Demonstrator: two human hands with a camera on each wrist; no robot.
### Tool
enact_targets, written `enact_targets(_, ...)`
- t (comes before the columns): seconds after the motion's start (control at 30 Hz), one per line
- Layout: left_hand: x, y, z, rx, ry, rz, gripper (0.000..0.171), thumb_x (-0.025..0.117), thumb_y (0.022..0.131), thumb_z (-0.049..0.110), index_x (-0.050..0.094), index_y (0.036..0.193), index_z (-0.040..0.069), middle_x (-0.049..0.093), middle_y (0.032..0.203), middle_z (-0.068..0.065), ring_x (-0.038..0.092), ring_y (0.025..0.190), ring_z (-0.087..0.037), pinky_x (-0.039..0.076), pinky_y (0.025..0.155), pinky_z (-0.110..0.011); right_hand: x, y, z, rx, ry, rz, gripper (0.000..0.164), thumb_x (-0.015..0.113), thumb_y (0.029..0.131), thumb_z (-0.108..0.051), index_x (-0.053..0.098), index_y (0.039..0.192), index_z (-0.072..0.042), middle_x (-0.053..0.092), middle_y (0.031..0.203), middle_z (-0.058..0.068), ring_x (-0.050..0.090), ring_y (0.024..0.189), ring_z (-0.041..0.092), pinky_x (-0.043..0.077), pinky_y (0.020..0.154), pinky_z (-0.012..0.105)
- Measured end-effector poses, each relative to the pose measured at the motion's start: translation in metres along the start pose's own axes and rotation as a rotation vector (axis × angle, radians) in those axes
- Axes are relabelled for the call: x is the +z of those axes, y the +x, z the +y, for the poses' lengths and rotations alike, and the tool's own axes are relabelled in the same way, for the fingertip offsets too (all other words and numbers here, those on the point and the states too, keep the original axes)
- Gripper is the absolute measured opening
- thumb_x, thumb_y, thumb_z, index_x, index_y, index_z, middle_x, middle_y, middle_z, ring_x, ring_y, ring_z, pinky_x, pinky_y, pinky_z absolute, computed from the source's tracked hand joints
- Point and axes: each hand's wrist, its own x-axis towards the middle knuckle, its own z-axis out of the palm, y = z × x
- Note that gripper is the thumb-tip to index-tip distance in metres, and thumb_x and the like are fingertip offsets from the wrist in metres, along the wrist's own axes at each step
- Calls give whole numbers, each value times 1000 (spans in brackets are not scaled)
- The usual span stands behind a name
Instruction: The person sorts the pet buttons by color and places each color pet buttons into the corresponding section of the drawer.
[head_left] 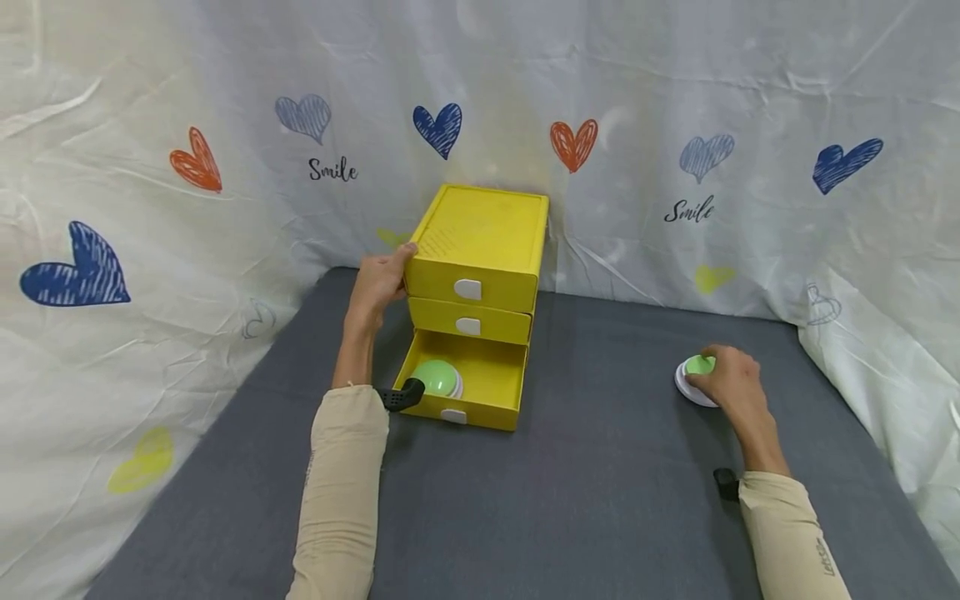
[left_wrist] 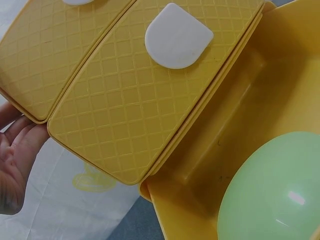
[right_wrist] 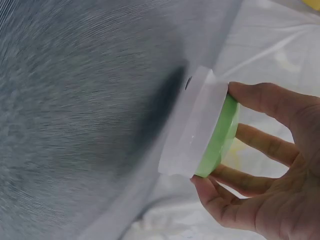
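Observation:
A yellow drawer cabinet [head_left: 480,229] stands at the back, its bottom drawer [head_left: 491,375] pulled out and the two upper drawers closed. Inside the open drawer sits a green-domed push button [head_left: 435,377] with a white base. My left hand [head_left: 382,279] rests against the cabinet's left side near the top front corner; its fingers look fairly straight in the left wrist view. Off to the right, my right hand [head_left: 727,379] pinches the rim of a second green-and-white push button [right_wrist: 200,127] between thumb and fingers. A shadow lies beside its white base, at or just above the table.
A dark grey cloth covers the table [head_left: 600,500]. White curtains [head_left: 637,67] with printed hearts hang behind and at both sides. White tabs [head_left: 468,289] mark the drawer fronts. The pulled-out drawer juts toward me, below the left forearm's black wrist camera [head_left: 403,395].

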Motion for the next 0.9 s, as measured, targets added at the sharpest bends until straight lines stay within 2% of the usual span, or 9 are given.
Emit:
enact_targets(0.2,1,1,2,-14,21,11,66,55,74,70,47,63,5,56,65,-4,59,75,-23,49,73,-33,-16,-7,-19,-70,28,100,45,73,75,-21,60,108,6,58,103,29,52,83,36,41,66,45)
enact_targets(0.47,4,0,0,-29,15,-1,67,56,73,70,49,65,4,62,74,-7,62,81,-22,50,80,-37,-27,-15,-39,-48,30,46,48,72,76,-25,59,113,2,57,106,26,51,83,32,41,65,39)
enact_targets(0.67,3,0,0,-29,30,-10,69,54,73,72,52,69,3,61,78,-6,61,83,-21,50,80,-35,-30,-18,-52,-82,36,47,48,72,77,-26,59,114,2,60,103,23,52,79,29,42,62,37)
enact_targets(0.9,4,1,0,-38,20,-17,68,54,73,72,54,70,4,62,81,-6,61,87,-22,49,84,-38,-31,-23,-65,-93,43,32,48,72,76,-26,59,115,-1,60,98,19,49,71,26,36,53,30)
